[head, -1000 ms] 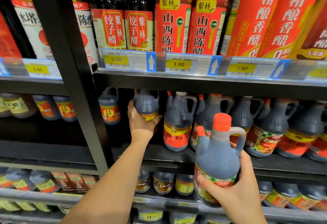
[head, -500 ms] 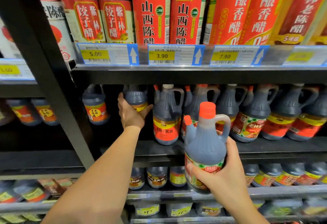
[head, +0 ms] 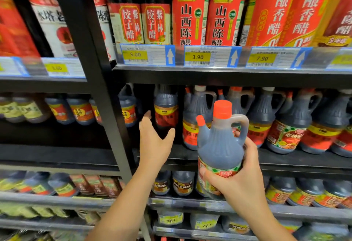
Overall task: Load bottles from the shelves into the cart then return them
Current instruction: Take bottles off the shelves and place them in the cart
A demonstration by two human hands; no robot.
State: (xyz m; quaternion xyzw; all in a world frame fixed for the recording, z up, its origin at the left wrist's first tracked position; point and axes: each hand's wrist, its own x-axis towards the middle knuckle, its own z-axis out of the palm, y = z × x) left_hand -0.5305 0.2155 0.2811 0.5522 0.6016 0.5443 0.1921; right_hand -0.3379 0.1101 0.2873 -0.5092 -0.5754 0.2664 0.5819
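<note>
Left hand (head: 154, 143) has come off the dark shelf bottle (head: 166, 107); it is now open with fingers spread, just in front of it. Right hand (head: 240, 176) grips the orange-capped sauce jug (head: 221, 145) by its lower body, upright, before the middle shelf (head: 285, 157).

Dark bottle (head: 220, 151), orange-red cap (head: 222, 108); yellow price tags (head: 198, 57).
</note>
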